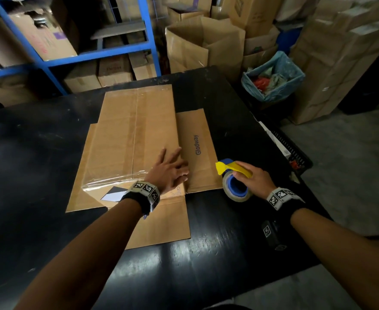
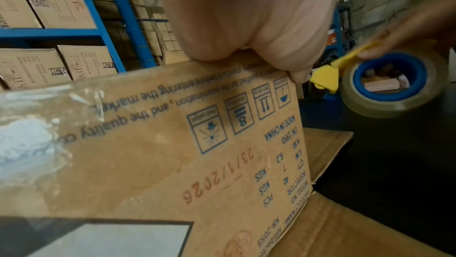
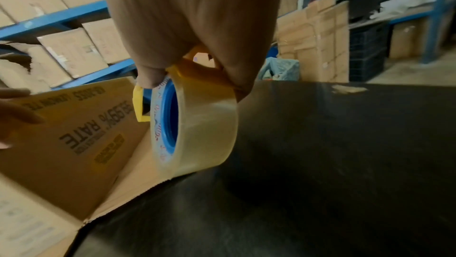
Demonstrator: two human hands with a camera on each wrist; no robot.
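A brown cardboard box (image 1: pixel 134 135) stands on the black table (image 1: pixel 38 164), its top seam taped with clear tape and its lower flaps spread flat. My left hand (image 1: pixel 170 171) lies on the top by the right edge, fingers straight and spread; the left wrist view shows the palm (image 2: pixel 246 17) pressing above the printed side (image 2: pixel 148 154). My right hand (image 1: pixel 253 177) grips a clear tape roll (image 1: pixel 235 191) by its yellow dispenser handle (image 1: pixel 242 170), just right of the box over a flap. In the right wrist view the roll (image 3: pixel 204 130) hangs upright beside the printed panel (image 3: pixel 74 134).
Beyond the table stand blue shelving (image 1: pixel 148 36) with cartons, an open carton (image 1: pixel 204 43) and a bin with a blue liner (image 1: pixel 273 77). A black crate (image 1: pixel 293 151) sits off the table's right edge. A small black device (image 1: pixel 271 233) lies near my right forearm.
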